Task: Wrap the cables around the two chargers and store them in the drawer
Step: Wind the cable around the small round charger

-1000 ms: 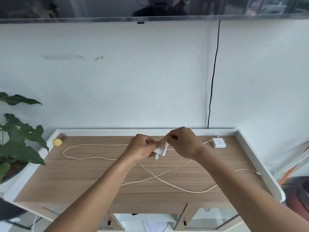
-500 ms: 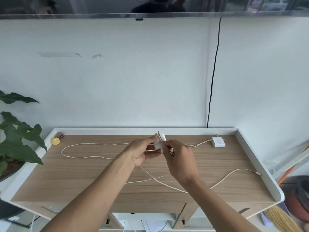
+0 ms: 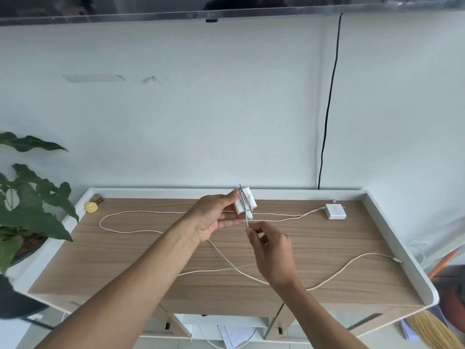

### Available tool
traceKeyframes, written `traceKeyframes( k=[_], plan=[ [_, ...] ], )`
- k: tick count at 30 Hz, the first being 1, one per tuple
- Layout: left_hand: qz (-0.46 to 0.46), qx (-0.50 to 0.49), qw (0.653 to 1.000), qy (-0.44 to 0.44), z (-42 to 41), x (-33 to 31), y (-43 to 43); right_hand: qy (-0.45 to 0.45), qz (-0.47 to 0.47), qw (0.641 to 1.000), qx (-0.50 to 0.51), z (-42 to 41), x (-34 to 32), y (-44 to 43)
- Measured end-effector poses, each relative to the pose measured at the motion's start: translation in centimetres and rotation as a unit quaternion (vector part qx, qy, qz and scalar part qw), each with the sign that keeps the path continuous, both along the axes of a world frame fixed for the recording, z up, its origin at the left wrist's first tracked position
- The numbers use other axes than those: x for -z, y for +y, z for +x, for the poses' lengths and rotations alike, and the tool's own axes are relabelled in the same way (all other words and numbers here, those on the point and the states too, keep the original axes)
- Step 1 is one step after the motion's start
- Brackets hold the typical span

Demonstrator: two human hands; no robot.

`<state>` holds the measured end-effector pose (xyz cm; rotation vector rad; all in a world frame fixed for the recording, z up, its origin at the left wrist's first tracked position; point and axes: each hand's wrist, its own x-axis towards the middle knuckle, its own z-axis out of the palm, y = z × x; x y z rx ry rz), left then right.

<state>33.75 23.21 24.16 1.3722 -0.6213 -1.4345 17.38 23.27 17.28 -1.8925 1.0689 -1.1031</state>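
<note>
The right hand [image 3: 273,250] was over the top of the charger [image 3: 247,204] one second ago. Now it has come down below it, in the middle of the frame, and pinches the cable [image 3: 247,220] tight. The left hand [image 3: 214,217] grips the charger above the desk [image 3: 125,260]. So one more turn seems laid, but much cable is still loose. The second charger [image 3: 336,211], at the right back, is unwrapped.

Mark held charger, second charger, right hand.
held charger [image 3: 251,203]: head view, white face beside the wrapped turns.
second charger [image 3: 336,211]: head view, top face.
right hand [image 3: 273,250]: head view, back of hand; pinches cable [image 3: 247,222].
</note>
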Motion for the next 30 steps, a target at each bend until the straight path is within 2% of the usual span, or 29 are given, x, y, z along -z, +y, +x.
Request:
traceKeyframes(
  k=[5,10,14,16,21,25,30],
  plan=[
    [-0.031,0.047,0.993,-0.103,-0.4,0.3,0.1,-0.009,0.048,0.999,-0.005,-0.6,-0.1,-1.3],
    [-0.068,0.146,0.964,-0.213,-0.2,0.0,0.5,0.106,0.029,0.992,-0.060,-1.8,-1.2,-3.9],
    [-0.076,0.208,0.918,-0.329,0.2,-0.5,0.8,0.194,0.046,0.975,-0.100,-2.1,-3.4,-6.0],
    [-0.066,0.214,0.894,-0.388,0.3,-0.4,0.9,0.219,0.047,0.968,-0.112,-2.2,-4.5,-6.6],
    [-0.045,0.238,0.860,-0.450,-0.2,-0.3,1.0,0.261,0.071,0.953,-0.134,-1.6,-6.0,-7.0],
    [-0.022,0.225,0.819,-0.528,-0.5,-0.6,0.9,0.265,0.084,0.952,-0.126,-1.3,-6.4,-6.7],
    [-0.005,0.176,0.788,-0.591,-1.1,-0.4,0.7,0.269,0.087,0.952,-0.119,-1.0,-7.3,-6.5]
  ],
)
